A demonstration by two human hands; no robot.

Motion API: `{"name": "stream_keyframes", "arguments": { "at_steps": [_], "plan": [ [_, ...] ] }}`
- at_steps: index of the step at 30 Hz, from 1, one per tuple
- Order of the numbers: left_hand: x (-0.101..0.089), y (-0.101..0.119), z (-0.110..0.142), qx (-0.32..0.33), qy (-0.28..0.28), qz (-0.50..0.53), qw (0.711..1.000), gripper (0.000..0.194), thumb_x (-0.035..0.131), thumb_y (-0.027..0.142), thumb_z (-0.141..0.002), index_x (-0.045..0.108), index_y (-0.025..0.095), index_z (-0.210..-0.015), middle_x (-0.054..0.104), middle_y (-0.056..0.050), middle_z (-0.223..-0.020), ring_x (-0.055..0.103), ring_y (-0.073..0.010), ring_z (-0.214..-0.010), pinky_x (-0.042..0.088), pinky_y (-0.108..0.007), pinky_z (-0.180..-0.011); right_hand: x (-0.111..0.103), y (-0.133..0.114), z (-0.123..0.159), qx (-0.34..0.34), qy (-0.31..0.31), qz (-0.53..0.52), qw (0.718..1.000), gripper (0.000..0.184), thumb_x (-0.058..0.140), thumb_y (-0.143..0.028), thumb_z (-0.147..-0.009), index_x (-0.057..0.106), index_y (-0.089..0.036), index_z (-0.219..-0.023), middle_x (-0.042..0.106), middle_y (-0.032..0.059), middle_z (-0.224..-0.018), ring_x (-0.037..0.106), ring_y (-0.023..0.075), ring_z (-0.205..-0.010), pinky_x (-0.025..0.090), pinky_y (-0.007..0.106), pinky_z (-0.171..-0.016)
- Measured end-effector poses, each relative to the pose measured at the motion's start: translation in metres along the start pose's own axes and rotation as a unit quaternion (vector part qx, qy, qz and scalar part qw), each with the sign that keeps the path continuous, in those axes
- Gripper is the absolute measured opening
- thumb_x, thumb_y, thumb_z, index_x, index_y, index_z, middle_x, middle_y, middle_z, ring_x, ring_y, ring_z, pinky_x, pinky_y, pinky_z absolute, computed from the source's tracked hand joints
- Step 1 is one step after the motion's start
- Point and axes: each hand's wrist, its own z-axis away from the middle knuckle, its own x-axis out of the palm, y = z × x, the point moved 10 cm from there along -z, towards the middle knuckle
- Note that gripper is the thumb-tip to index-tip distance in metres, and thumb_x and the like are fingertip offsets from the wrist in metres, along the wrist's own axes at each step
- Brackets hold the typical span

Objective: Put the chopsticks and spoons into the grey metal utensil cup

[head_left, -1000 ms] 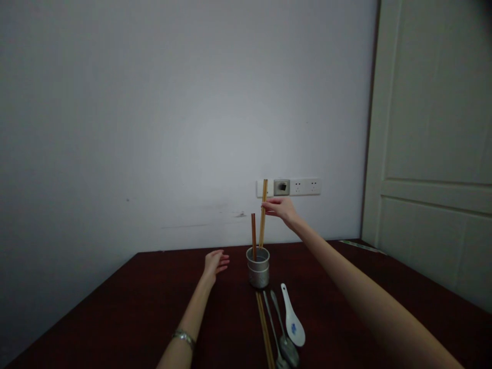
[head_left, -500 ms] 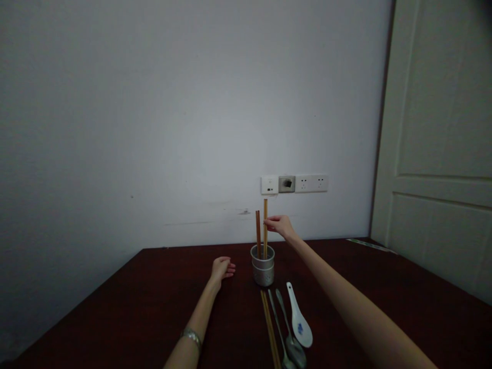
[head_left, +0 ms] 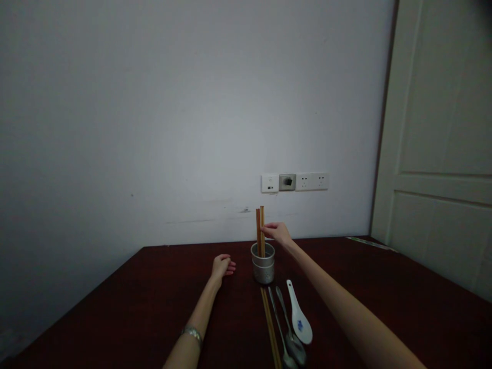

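My right hand (head_left: 277, 233) pinches a light pair of chopsticks (head_left: 262, 218) near their upper part. Their lower ends are inside a grey metal cup (head_left: 263, 269). Reddish chopsticks (head_left: 258, 225) stand upright in the same cup, just left of the light pair. To the left of the cup, my left hand (head_left: 223, 266) rests by the tabletop, fingers loosely curled but apart, holding nothing. In front of the cup lie another pair of chopsticks (head_left: 271, 328), two metal spoons (head_left: 295, 349) and a white spoon (head_left: 302, 325) with a blue mark.
Everything stands on a dark red table (head_left: 126, 302) pushed against a pale wall. Sockets and switches (head_left: 295, 182) are set in the wall behind the cup. A flat strip (head_left: 372, 244) lies at the table's back right, near a light panelled door (head_left: 438, 154).
My right hand has lowered the light chopsticks deeper into the cup and shifted them left against the reddish ones. My left hand has stayed almost in place; the view has turned slightly.
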Motion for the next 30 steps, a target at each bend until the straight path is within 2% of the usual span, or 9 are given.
{"name": "stream_keyframes", "arguments": {
  "at_steps": [8, 16, 30],
  "plan": [
    [0.0, -0.002, -0.003, 0.005, -0.001, 0.004, 1.0, 0.023, 0.04, 0.01, -0.078, 0.045, 0.01, -0.1, 0.061, -0.003, -0.059, 0.055, -0.0084, -0.042, 0.044, -0.017, -0.043, -0.002, 0.006, 0.006, 0.006, 0.0, 0.04, 0.999, 0.021, 0.072, -0.026, -0.054, 0.066, -0.01, -0.067, 0.064, 0.0028, -0.053, 0.058, 0.0122, -0.051, 0.046, 0.021, -0.049],
    [0.0, 0.002, 0.002, 0.009, 0.001, -0.006, 1.0, 0.024, 0.04, 0.01, -0.079, 0.046, 0.009, -0.102, 0.063, -0.005, -0.062, 0.057, -0.0088, -0.044, 0.045, -0.017, -0.044, -0.001, 0.006, 0.008, -0.017, -0.002, 0.018, 1.0, 0.016, 0.071, -0.022, -0.053, 0.065, -0.011, -0.063, 0.065, 0.0025, -0.056, 0.059, 0.012, -0.052, 0.047, 0.021, -0.052],
    [0.001, 0.003, 0.002, 0.016, -0.003, -0.015, 1.0, 0.022, 0.039, 0.009, -0.079, 0.047, 0.008, -0.099, 0.063, -0.005, -0.064, 0.056, -0.0082, -0.043, 0.044, -0.017, -0.042, 0.003, 0.005, 0.011, -0.008, -0.019, -0.008, 1.0, 0.016, 0.073, -0.019, -0.052, 0.065, -0.011, -0.063, 0.066, 0.0033, -0.057, 0.061, 0.0132, -0.054, 0.05, 0.023, -0.057]
  ]
}}
